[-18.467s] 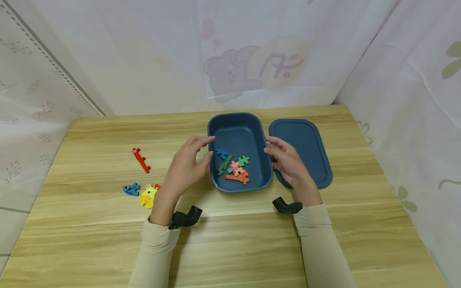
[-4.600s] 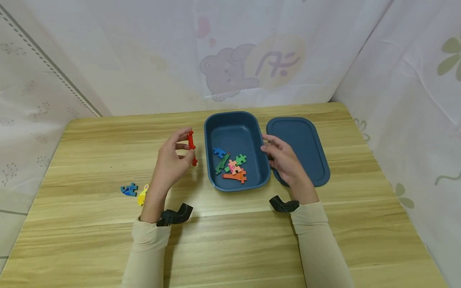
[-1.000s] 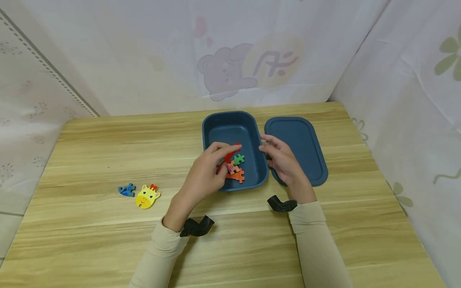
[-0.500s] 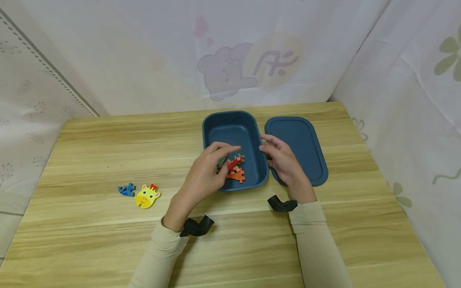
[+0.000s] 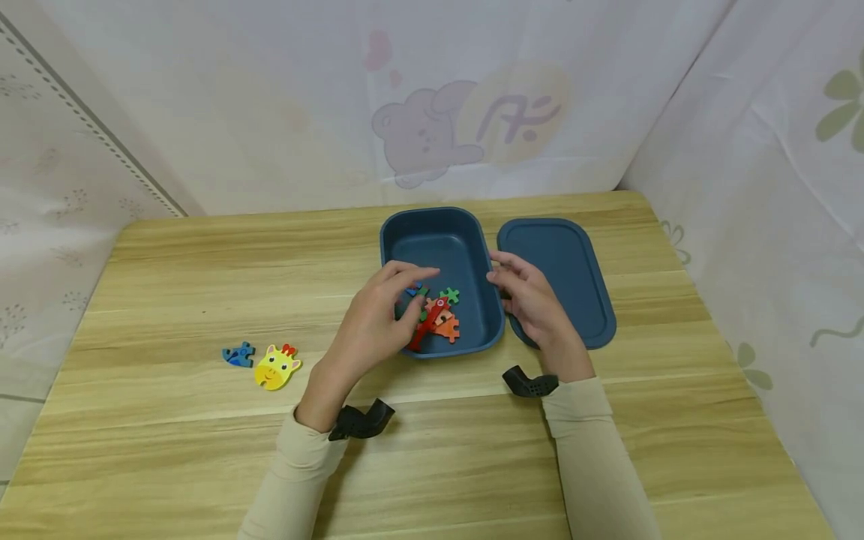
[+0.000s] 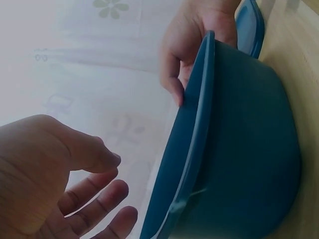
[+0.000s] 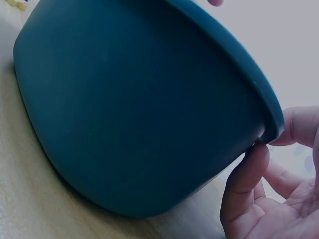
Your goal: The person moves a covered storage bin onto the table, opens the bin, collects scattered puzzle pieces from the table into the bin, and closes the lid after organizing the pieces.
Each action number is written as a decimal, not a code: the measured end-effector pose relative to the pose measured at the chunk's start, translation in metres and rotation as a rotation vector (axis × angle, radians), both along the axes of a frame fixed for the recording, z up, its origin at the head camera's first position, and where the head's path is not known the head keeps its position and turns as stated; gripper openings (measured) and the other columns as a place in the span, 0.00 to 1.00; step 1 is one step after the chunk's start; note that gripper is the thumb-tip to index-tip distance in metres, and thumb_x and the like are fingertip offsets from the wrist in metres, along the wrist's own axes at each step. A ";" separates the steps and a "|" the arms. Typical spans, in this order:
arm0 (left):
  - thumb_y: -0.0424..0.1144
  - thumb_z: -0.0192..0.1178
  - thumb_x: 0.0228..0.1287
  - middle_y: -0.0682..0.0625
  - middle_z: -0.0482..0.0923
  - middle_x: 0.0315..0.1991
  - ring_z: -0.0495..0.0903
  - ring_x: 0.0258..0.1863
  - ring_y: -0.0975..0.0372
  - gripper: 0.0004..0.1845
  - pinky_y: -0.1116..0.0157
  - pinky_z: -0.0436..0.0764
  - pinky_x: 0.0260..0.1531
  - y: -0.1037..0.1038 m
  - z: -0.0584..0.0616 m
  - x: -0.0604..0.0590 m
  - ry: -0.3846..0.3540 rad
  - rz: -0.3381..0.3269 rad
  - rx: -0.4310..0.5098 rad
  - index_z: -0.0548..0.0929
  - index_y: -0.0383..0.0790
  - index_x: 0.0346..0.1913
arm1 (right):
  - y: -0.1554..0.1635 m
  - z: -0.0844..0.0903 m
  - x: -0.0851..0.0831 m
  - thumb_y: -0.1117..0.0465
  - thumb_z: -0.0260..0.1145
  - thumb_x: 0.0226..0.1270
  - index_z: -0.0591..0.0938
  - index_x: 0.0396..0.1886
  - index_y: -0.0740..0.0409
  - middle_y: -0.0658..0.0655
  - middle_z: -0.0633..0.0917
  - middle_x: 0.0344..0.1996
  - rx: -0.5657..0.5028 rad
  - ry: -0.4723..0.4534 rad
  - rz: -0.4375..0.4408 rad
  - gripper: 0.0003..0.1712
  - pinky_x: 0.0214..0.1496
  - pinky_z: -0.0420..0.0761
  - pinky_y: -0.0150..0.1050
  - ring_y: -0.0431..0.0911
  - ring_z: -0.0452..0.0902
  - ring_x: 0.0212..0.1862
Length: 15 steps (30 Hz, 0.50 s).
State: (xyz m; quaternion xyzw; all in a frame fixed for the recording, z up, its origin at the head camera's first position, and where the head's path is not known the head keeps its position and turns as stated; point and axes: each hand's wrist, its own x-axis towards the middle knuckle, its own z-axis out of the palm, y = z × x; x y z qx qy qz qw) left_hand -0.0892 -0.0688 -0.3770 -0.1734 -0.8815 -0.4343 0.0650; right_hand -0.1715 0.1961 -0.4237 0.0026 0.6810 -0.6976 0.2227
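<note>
My left hand (image 5: 371, 322) hovers over the near left part of the dark blue box (image 5: 435, 251), thumb and fingers apart and nothing between them. In the left wrist view its fingertips are clear of the box's wall. Beneath it, a long red puzzle piece (image 5: 432, 321) lies on top of several orange, pink, green and blue puzzle pieces, partly hidden by the hand. At the box's right side, my right hand (image 5: 536, 304) pinches the rim; the right wrist view shows its thumb and a finger (image 7: 246, 169) on either side of the edge.
A blue lid (image 5: 563, 270) lies flat right of the box, partly under the right hand. On the table's left are a blue puzzle piece (image 5: 239, 355) and a yellow giraffe-head piece (image 5: 275, 369). White patterned curtains (image 5: 304, 97) enclose the back and sides.
The left hand has carried the red piece from the table into the box and let it go; it dropped onto the pile. The hand has since drawn slightly left. The right hand stays put.
</note>
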 end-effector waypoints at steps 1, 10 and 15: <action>0.31 0.63 0.74 0.47 0.81 0.60 0.83 0.50 0.53 0.22 0.56 0.87 0.46 -0.001 0.001 0.000 -0.003 0.002 -0.001 0.84 0.45 0.67 | 0.000 0.000 0.000 0.60 0.58 0.83 0.62 0.84 0.53 0.49 0.77 0.52 0.001 -0.002 -0.002 0.34 0.41 0.83 0.31 0.37 0.77 0.41; 0.33 0.62 0.75 0.47 0.83 0.57 0.82 0.47 0.54 0.21 0.60 0.82 0.42 -0.006 0.002 0.002 -0.024 0.013 -0.034 0.83 0.46 0.68 | 0.001 0.001 0.000 0.60 0.57 0.83 0.62 0.84 0.53 0.48 0.77 0.51 0.002 -0.002 0.001 0.35 0.42 0.82 0.32 0.38 0.76 0.41; 0.32 0.63 0.75 0.46 0.84 0.54 0.83 0.51 0.51 0.21 0.54 0.85 0.48 -0.008 0.003 0.001 -0.031 0.018 -0.034 0.83 0.45 0.68 | 0.002 0.001 -0.001 0.59 0.57 0.83 0.61 0.84 0.53 0.47 0.77 0.51 0.011 -0.007 0.000 0.35 0.42 0.82 0.32 0.37 0.76 0.41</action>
